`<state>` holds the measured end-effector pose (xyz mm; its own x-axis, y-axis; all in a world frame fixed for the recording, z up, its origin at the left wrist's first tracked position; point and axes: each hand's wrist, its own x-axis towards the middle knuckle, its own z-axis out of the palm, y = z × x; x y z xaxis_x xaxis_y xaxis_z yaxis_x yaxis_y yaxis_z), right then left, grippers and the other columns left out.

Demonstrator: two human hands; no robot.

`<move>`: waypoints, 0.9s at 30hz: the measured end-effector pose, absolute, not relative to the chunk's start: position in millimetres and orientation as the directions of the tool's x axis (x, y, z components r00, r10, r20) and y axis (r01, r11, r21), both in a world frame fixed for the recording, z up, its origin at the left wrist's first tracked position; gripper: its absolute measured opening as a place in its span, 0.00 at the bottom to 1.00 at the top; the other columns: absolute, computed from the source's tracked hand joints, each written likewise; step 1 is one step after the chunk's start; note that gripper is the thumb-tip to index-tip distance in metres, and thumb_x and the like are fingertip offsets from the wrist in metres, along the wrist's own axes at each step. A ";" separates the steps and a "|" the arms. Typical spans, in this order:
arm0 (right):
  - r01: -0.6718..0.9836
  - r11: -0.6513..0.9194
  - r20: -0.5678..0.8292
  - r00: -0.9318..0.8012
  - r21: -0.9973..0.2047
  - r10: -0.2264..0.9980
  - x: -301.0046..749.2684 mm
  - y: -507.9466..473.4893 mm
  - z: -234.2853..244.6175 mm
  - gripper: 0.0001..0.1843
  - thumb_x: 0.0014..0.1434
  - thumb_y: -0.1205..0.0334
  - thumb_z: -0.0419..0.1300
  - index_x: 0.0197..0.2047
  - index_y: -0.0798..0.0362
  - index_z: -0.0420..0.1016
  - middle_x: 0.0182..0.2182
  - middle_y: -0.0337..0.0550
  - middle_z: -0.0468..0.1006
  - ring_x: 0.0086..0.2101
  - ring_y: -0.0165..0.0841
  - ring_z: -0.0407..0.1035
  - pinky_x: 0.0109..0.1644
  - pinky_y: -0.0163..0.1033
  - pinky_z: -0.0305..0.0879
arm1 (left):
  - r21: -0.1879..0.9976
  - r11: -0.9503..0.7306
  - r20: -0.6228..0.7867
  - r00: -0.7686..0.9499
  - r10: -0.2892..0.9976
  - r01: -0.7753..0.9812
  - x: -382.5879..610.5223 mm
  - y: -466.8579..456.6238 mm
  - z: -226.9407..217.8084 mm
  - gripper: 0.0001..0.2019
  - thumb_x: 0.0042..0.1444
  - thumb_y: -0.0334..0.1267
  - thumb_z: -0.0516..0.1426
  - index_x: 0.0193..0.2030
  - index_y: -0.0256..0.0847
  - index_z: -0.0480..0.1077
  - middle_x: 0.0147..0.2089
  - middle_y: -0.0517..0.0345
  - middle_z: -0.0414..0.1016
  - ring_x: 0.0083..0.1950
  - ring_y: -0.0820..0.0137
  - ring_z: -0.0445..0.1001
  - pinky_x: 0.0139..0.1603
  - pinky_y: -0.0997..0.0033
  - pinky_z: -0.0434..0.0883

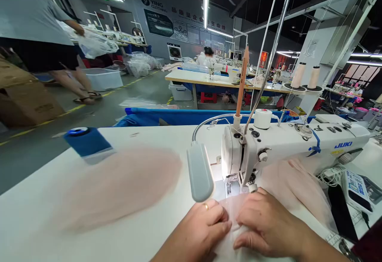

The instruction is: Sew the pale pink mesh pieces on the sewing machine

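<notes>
Sheer pale pink fabric (pixel 231 204) lies in front of the needle area of a white sewing machine (pixel 283 140). My left hand (pixel 205 224), with a ring on one finger, has its fingers curled onto the fabric's left side. On the right side of the same fabric my right hand (pixel 262 222) is closed, thumb and fingers pinching it. Both hands sit just in front of the presser foot (pixel 232 186). A grey lamp head (pixel 199 172) hangs close above my left hand. More pink fabric (pixel 298 186) is bunched under the machine arm.
A blurred pink fabric piece (pixel 128 186) lies on the left of the white table (pixel 36 210). Behind it stands a blue thread cone (pixel 88 140). A phone (pixel 342 212) and a control box (pixel 356 188) lie at right. One person (pixel 38 27) stands at far left holding clear plastic.
</notes>
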<state>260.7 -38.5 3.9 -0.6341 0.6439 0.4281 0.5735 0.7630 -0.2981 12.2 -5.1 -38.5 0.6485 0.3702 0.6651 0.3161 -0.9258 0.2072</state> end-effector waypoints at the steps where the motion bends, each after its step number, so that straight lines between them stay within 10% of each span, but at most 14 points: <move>1: 0.580 0.761 0.425 -0.634 -0.292 0.646 260.5 -38.3 3.6 0.35 0.82 0.31 0.45 0.34 0.49 0.70 0.31 0.39 0.78 0.36 0.36 0.71 0.46 0.42 0.62 | 0.195 -0.928 0.678 0.640 0.361 0.317 12.9 -3.8 -39.6 0.15 0.74 0.28 0.50 0.39 0.45 0.74 0.37 0.56 0.76 0.36 0.63 0.70 0.36 0.63 0.58; 20: 0.690 0.662 0.370 -0.556 -0.293 0.744 255.4 -27.1 -9.6 0.34 0.65 0.25 0.69 0.51 0.49 0.77 0.44 0.45 0.85 0.44 0.45 0.76 0.50 0.47 0.68 | 0.332 -0.850 0.589 0.614 0.526 0.409 9.9 21.5 -44.4 0.15 0.72 0.29 0.50 0.39 0.44 0.76 0.40 0.55 0.77 0.38 0.63 0.73 0.39 0.67 0.66; 27: 0.717 0.592 0.448 -0.421 -0.369 0.789 246.7 -25.3 -8.1 0.10 0.78 0.62 0.56 0.43 0.49 0.76 0.39 0.46 0.82 0.42 0.43 0.75 0.48 0.45 0.71 | 0.568 -0.721 0.421 0.612 0.669 0.397 8.1 26.7 -29.6 0.15 0.75 0.35 0.49 0.40 0.45 0.75 0.42 0.59 0.78 0.42 0.64 0.75 0.45 0.69 0.71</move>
<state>246.7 -25.3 -8.1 -0.4212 0.7888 0.4476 0.7169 0.5919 -0.3685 8.1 26.7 -29.6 0.6118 0.6695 0.4212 0.3974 -0.7206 0.5682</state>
